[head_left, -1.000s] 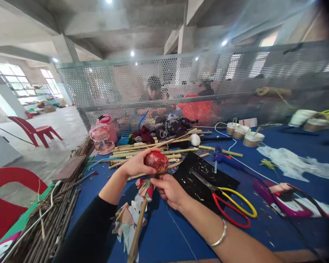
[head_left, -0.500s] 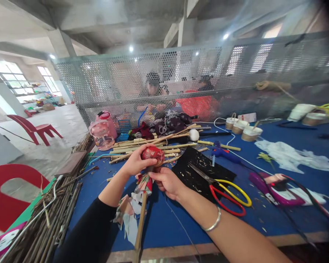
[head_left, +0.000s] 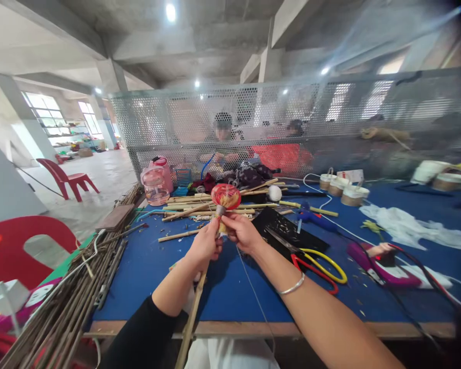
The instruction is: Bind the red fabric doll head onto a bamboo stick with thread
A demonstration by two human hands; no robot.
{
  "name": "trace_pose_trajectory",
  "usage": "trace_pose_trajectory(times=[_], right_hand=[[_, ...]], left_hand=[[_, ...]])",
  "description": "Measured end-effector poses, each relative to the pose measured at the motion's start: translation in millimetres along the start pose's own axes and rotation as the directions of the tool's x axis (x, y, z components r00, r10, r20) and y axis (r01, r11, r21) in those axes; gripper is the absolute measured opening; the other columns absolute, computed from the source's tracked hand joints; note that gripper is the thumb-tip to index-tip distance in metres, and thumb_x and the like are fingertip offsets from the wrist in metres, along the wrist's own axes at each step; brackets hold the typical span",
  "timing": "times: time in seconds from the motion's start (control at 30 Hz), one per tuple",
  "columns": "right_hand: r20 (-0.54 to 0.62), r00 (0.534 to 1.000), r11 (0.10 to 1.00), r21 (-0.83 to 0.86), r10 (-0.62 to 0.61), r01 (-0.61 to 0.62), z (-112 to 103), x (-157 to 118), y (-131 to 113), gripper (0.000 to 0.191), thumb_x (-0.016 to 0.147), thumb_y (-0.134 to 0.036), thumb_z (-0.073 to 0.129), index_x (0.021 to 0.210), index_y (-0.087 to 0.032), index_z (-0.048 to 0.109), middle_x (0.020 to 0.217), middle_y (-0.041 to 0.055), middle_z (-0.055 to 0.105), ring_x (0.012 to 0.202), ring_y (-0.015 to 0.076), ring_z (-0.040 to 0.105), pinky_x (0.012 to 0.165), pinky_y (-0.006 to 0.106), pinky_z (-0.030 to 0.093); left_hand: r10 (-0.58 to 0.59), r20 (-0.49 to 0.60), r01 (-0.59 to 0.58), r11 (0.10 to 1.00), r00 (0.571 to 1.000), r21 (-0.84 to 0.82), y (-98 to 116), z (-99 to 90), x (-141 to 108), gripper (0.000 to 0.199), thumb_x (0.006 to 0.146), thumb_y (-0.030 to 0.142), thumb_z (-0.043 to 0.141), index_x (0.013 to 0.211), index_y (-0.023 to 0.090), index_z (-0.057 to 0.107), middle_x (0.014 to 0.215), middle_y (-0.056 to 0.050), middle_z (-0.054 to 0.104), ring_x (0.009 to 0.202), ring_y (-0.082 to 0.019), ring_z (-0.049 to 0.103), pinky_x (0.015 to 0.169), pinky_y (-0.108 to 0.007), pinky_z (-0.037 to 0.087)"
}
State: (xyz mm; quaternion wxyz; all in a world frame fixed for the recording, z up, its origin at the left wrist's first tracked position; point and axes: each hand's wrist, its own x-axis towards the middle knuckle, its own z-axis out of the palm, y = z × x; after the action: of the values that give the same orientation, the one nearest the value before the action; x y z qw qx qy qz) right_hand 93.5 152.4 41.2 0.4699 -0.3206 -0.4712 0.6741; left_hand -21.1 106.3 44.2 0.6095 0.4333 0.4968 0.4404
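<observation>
Upright before me stands a wooden stick [head_left: 194,315] topped by a round head wrapped in red patterned cloth [head_left: 226,196], with a greyish band around its neck. My left hand [head_left: 206,241] is closed round the stick just under that neck. Close beside it, my right hand [head_left: 241,230] pinches at the neck with thumb and fingers. A thin thread [head_left: 253,284] runs from under my right hand down over the table edge. Cloth scraps lower on the stick are mostly hidden by my left hand and forearm.
Scissors with red and yellow handles [head_left: 322,266] lie by a black cloth [head_left: 292,225] on the blue table. A blue glue gun [head_left: 315,217], bamboo sticks [head_left: 184,206] and a white ball [head_left: 274,193] are behind. Brown twigs [head_left: 77,287] line the left; people sit beyond the mesh screen [head_left: 169,123].
My left hand has moved from the red cloth head down to the stick below it. The head is now uncovered and tilted, and sits slightly higher. The camera view has shifted.
</observation>
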Motion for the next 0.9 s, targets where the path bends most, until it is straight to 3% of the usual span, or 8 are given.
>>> trace_pose_trajectory(times=[0.1, 0.2, 0.27, 0.37, 0.47, 0.57, 0.7, 0.9], right_hand=[[0.113, 0.994, 0.997, 0.077, -0.009, 0.000, -2.0, -3.0, -5.6, 0.033, 0.057, -0.036, 0.078, 0.078, -0.015, 0.063, 0.039, -0.0119, 0.033, 0.033, 0.0012, 0.013, 0.034, 0.019, 0.004], [0.238, 0.971, 0.988, 0.152, -0.017, -0.020, -4.4, -6.4, -7.3, 0.039, 0.056, -0.034, 0.080, 0.087, -0.015, 0.067, 0.044, -0.0092, 0.046, 0.032, 0.0001, 0.018, 0.034, 0.017, 0.008], [0.244, 0.969, 0.989, 0.150, -0.021, -0.016, -5.7, -6.9, -6.3, 0.039, 0.055, -0.034, 0.081, 0.087, -0.015, 0.068, 0.053, -0.0050, 0.057, 0.035, 0.0011, 0.031, 0.035, 0.017, 0.016], [0.168, 0.986, 0.996, 0.085, -0.008, -0.006, -7.8, -4.2, -3.8, 0.037, 0.051, -0.035, 0.083, 0.076, -0.014, 0.066, 0.060, -0.0014, 0.063, 0.041, 0.0040, 0.042, 0.037, 0.018, 0.023], [0.139, 0.989, 0.999, -0.003, 0.046, -0.046, -8.7, -0.5, -2.2, 0.036, 0.052, -0.038, 0.082, 0.069, -0.012, 0.064, 0.054, -0.0007, 0.061, 0.037, 0.0041, 0.039, 0.035, 0.019, 0.017], [0.129, 0.989, 0.997, -0.056, 0.067, -0.060, -5.4, 1.0, -0.5, 0.037, 0.054, -0.041, 0.080, 0.069, -0.012, 0.062, 0.055, 0.0012, 0.062, 0.039, 0.0068, 0.044, 0.036, 0.020, 0.018], [0.092, 0.994, 0.993, -0.105, 0.062, -0.052, 0.1, 0.8, 2.3, 0.037, 0.056, -0.044, 0.077, 0.065, -0.013, 0.058, 0.047, -0.0025, 0.054, 0.036, 0.0058, 0.037, 0.037, 0.022, 0.015], [0.175, 0.983, 0.986, -0.163, 0.060, -0.031, -9.9, 0.8, -1.9, 0.037, 0.063, -0.046, 0.074, 0.074, -0.014, 0.058, 0.043, -0.0096, 0.038, 0.035, 0.0025, 0.020, 0.038, 0.022, 0.008]], left_hand=[[-0.094, 0.237, 0.140, 0.973, 0.967, -0.185, 7.1, -8.2, -4.6, 0.054, 0.078, 0.070, 0.035, 0.055, 0.020, 0.032, 0.043, 0.010, 0.021, 0.033, -0.003, 0.011, 0.031, -0.014, 0.009], [-0.221, 0.539, 0.378, 0.904, 0.813, -0.198, 7.0, -16.0, -5.8, 0.060, 0.077, 0.073, 0.026, 0.047, 0.022, 0.023, 0.039, 0.009, 0.017, 0.031, -0.002, 0.007, 0.027, -0.015, 0.005], [-0.259, 0.602, 0.453, 0.870, 0.756, -0.196, 5.3, -17.9, -4.1, 0.059, 0.079, 0.071, 0.024, 0.048, 0.021, 0.024, 0.038, 0.008, 0.018, 0.030, -0.002, 0.007, 0.026, -0.014, 0.004], [-0.255, 0.432, 0.374, 0.902, 0.865, -0.217, 5.0, -15.5, -0.2, 0.055, 0.083, 0.064, 0.027, 0.054, 0.019, 0.037, 0.041, 0.006, 0.029, 0.027, -0.003, 0.021, 0.025, -0.013, 0.014], [-0.052, 0.137, 0.079, 0.977, 0.989, -0.198, 6.8, -12.2, 1.1, 0.048, 0.084, 0.062, 0.034, 0.087, 0.018, 0.053, 0.059, 0.001, 0.053, 0.040, -0.009, 0.051, 0.035, -0.017, 0.039], [0.122, 0.053, -0.118, 0.990, 0.991, -0.074, 6.4, -11.8, -0.9, 0.048, 0.082, 0.063, 0.039, 0.105, 0.022, 0.049, 0.075, 0.000, 0.060, 0.049, -0.011, 0.058, 0.041, -0.020, 0.044], [0.081, -0.053, -0.069, 0.976, 0.995, 0.205, 2.4, -10.8, -3.2, 0.046, 0.077, 0.063, 0.048, 0.077, 0.017, 0.052, 0.056, 0.004, 0.048, 0.035, -0.005, 0.037, 0.032, -0.017, 0.023], [0.066, -0.074, -0.055, 0.989, 0.995, 0.140, 2.1, -8.4, -2.3, 0.038, 0.080, 0.058, 0.047, 0.077, 0.020, 0.047, 0.051, 0.009, 0.036, 0.034, -0.004, 0.028, 0.035, -0.018, 0.014]])
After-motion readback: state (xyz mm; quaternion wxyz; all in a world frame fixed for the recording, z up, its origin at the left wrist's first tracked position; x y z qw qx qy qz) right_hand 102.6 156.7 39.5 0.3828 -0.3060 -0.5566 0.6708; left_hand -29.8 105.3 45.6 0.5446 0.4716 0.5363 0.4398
